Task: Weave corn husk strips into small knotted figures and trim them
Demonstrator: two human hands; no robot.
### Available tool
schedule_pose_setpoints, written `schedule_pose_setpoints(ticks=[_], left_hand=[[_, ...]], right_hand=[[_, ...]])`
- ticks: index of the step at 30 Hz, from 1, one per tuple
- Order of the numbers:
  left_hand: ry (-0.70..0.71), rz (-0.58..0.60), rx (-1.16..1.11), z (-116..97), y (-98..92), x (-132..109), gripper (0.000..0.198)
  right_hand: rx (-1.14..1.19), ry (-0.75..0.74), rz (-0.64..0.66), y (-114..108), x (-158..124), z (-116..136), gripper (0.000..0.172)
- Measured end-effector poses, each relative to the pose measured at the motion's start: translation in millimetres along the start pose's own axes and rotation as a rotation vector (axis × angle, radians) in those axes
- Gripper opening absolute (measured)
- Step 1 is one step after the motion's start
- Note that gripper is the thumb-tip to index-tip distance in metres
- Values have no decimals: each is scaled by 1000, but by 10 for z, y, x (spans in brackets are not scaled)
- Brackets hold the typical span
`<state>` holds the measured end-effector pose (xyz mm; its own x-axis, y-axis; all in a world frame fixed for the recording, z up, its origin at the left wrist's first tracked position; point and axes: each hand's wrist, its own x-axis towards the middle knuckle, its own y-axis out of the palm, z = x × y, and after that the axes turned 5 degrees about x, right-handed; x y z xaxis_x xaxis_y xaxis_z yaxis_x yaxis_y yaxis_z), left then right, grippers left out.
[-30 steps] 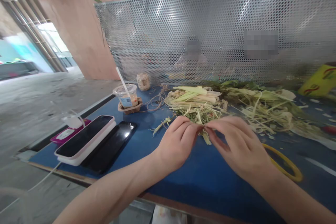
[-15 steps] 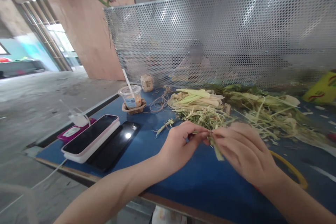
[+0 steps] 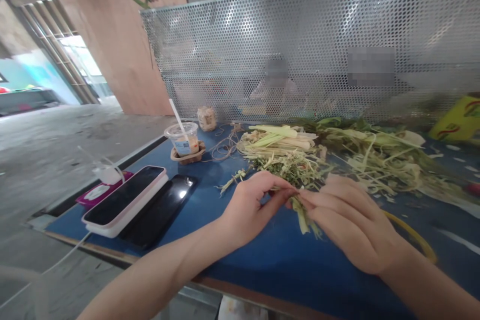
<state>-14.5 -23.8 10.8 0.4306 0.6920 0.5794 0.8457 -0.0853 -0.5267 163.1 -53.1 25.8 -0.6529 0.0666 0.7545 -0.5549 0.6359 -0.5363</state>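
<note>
My left hand [image 3: 252, 207] pinches a small piece of pale green corn husk [image 3: 301, 214] between thumb and fingertips. Against it, my right hand [image 3: 347, 220] is closed too, its fingertips pressed together on the same husk; its fingers are slightly blurred. The strip's lower end hangs free between the hands, over the blue tabletop [image 3: 258, 270]. Just behind the hands lies a heap of small green twisted sprigs [image 3: 285, 167]. Behind that is a stack of flat pale husks [image 3: 279, 140]. Loose, curled husks [image 3: 382, 155] spread out on the right.
At left lie a pink-edged phone [image 3: 125, 197], a black phone [image 3: 161, 210] and a purple charger [image 3: 99, 190]. A plastic cup [image 3: 182, 140] with a straw stands behind them, beside tangled twine [image 3: 227, 145]. A perforated metal screen [image 3: 240, 50] borders the back. A yellow loop [image 3: 412, 235] lies near my right wrist.
Both hands have stayed together at the husk, with the right fingers shifting slightly. More of the hanging end shows, spread wider. The whole view has moved a little.
</note>
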Motion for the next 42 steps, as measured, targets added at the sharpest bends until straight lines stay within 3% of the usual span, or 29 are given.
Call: schedule_pose_setpoints(ticks=[3,11,15,20,25,28,30,33,38,42], left_hand=[[46,-48,70,21,-5,-15,12],[-46,-137,-33,8,5,-32,12],[-147,-134,-155,-6,-1,-30,13],[-145,-45,-232,41,-47,-14,13],[-54,53,-282,89,-87,8,11],[14,62,-250,82,-85,19,10],[15,45,-209,85,-77,24,11],[19,-14,-142,115,-63,28,20],[30,-32,-66,150,-55,37,19],[-36,27,-69,127,-80,45,13]], right_hand=[[52,-18,49,-37,17,-20,18],[315,216,116,-43,-74,-38,19],[450,279,179,-29,-100,-14,21],[547,366,214,-44,-65,-10,24],[703,734,28,-40,3,-100,14],[806,992,155,10,31,-97,24],[948,1061,244,51,47,-60,31],[1068,1172,261,102,69,-1,21],[1081,1204,218,148,75,25,11],[903,1148,180,150,56,45,6]])
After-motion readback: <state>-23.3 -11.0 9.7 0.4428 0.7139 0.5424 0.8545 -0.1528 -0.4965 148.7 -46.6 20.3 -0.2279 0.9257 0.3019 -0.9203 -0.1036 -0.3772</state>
